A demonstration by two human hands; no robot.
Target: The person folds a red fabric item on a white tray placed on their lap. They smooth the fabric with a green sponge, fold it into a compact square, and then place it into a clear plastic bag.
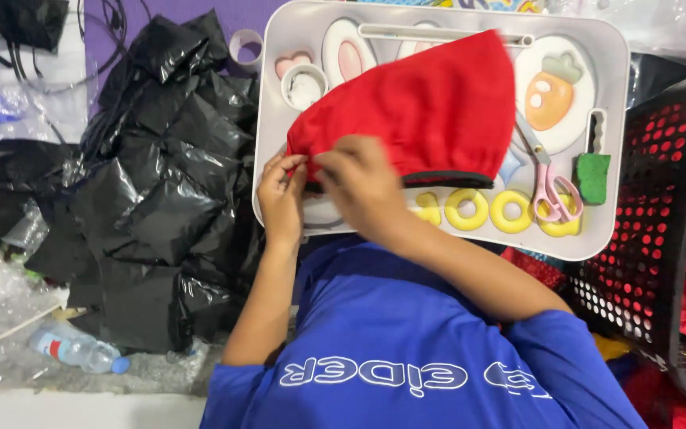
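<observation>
Head view: a red fabric piece (430, 103) with a black trimmed edge lies across a white lap tray (597, 238), covering most of its middle. Both hands meet at the lower left corner of the cloth. The left hand (281, 199) has its fingers curled closed, pinching the corner, and the right hand (359, 187) is closed too, its fingertips pressing on the black edge just beside the left. To work this edge well, I judge the left pinch should hold the corner taut while the right fingers work along the trim, keeping the cloth flat on the tray so it does not bunch.

On the tray's right side lie pink-handled scissors (549, 187) and a green block (593, 176). A pile of black plastic bags (160, 183) sits left of the tray, a plastic bottle (77, 349) below it, and a black perforated basket (653, 238) stands at the right.
</observation>
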